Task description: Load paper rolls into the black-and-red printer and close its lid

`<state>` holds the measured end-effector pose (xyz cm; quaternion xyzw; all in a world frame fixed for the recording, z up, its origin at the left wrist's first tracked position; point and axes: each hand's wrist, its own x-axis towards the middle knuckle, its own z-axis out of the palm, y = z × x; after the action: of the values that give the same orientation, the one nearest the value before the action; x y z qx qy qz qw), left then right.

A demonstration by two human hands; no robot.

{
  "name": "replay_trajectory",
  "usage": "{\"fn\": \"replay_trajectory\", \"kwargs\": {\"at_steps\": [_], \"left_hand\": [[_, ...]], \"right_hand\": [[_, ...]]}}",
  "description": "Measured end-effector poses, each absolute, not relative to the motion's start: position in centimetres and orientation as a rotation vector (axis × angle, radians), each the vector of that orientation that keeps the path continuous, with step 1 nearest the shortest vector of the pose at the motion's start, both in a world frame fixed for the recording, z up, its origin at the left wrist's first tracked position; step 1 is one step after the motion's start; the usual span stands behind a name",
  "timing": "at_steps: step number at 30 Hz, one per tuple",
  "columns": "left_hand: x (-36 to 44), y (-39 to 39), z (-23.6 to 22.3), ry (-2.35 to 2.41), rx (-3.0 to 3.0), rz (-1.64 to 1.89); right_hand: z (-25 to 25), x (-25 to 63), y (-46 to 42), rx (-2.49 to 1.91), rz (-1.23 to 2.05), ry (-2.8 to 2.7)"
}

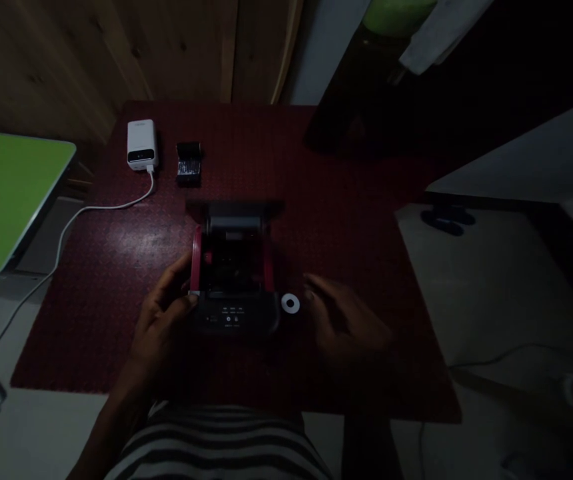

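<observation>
A small black and red printer (234, 312) stands on the table, with its lid (234, 211) raised and its dark inner bay exposed. Buttons and small white markings show on its front panel. My left hand (159, 310) grips the printer's left side, thumb at the front corner and fingers along the red wall. Just right of the printer lies a white ring-shaped disc (296, 305) with a dark centre. Close beside that disc is my right hand (346, 320), fingers stretched toward it and slightly apart, with nothing visible in them. The bay's contents are too dark to make out.
On the dark red table (346, 233) are a white power bank (141, 141) with a white cable (106, 207) running left, and a black roll (188, 163) with shiny film. A green table (11, 193) stands at left. Dark slippers (447, 219) lie on the floor at right.
</observation>
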<state>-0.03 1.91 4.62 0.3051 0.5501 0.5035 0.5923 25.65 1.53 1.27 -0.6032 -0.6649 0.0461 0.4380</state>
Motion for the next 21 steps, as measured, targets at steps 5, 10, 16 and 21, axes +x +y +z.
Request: {"fn": "replay_trajectory", "kwargs": {"at_steps": [5, 10, 16, 21], "left_hand": [[-0.3, 1.6, 3.9, 1.318, 0.852, 1.197], [-0.8, 1.2, 3.2, 1.316, 1.090, 1.204], [-1.2, 0.8, 0.7, 1.278, 1.377, 1.256], [-1.4, 0.8, -0.5, 1.235, 1.448, 1.260]], "right_hand": [[3.4, 25.1, 2.0, -1.410, 0.120, -1.738], [5.9, 23.2, 4.4, -1.136, 0.154, -1.982], [9.0, 18.7, 8.9, -1.311, 0.346, -2.554], [11.0, 15.7, 10.7, -1.623, 0.550, -2.875]]}}
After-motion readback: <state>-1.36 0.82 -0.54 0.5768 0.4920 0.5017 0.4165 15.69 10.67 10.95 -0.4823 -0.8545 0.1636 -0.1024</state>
